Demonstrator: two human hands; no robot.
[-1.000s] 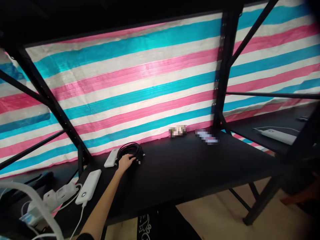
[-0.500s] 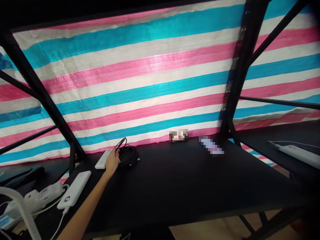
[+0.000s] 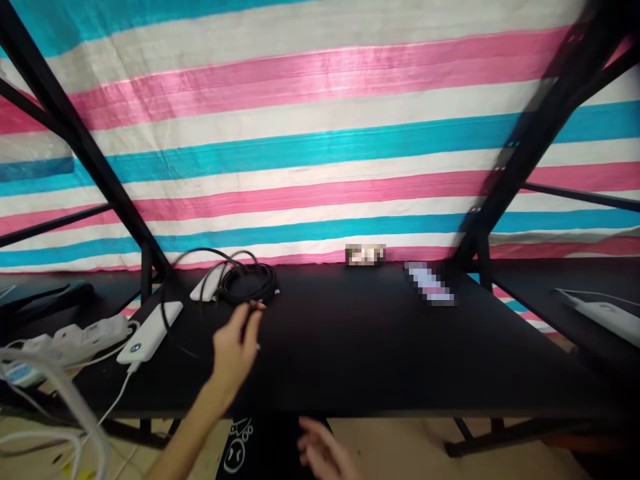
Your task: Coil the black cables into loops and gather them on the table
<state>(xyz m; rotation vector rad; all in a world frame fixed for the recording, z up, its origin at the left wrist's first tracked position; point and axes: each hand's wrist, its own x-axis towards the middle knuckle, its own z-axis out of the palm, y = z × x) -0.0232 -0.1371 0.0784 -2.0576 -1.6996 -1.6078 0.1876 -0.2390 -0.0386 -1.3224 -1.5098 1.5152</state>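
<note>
My left hand reaches over the shelf with thumb and fingers pinched on a thin black cable. That cable bows out in a loose, blurred loop to the left of the hand. Behind the fingers lies a coil of black cable on the black shelf. A white power bank rests beside the coil, partly behind the cable. My right hand is low in the view, below the shelf's front edge, its fingers loosely bent and apart, with nothing seen in them.
Another white power bank with a plugged cord lies left, near a white power strip. At the back are a pixelated small item and a pixelated flat item. Black frame posts flank the shelf before a striped sheet.
My left hand has moved from the coil toward the front and right, drawing out a loop of black cable. My right hand has come into view at the bottom. The view has tilted down.
</note>
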